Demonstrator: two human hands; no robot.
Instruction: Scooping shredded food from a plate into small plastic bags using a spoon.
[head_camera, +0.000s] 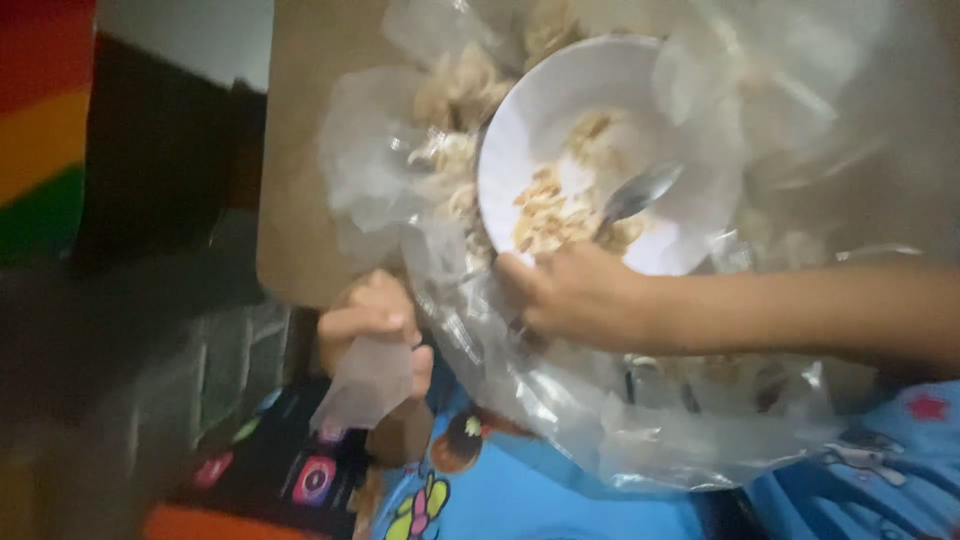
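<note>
1. Near the middle of the view, the right hand (575, 295) comes in from 3 o'clock, and its fingers are curled tight around the handle of a shiny spoon (640, 192).
2. The spoon points up toward 1 o'clock, and its round end rests in the white bowl (530, 130).
3. The white bowl sits at 12 o'clock from the right hand, just above it.
4. Pale, crumbly food (550, 212) lies in the bowl, mostly on the low side near the spoon.
5. Clear plastic wrap (560, 400) lies all around the bowl and under the right arm. More of the pale food (455, 95) shows through it at 10 o'clock from the bowl.
6. The left hand (372, 325) is at 9 o'clock from the right hand, a little lower. Its fingers are closed on a small clear plastic bag (368, 385) that hangs down from it.
7. The bowl and wrap rest on a brown board (300, 150).
8. Blue cloth with bright cartoon shapes (500, 495) shows at 6 o'clock.
9. The picture is blurry, so small things are hard to see.
</note>
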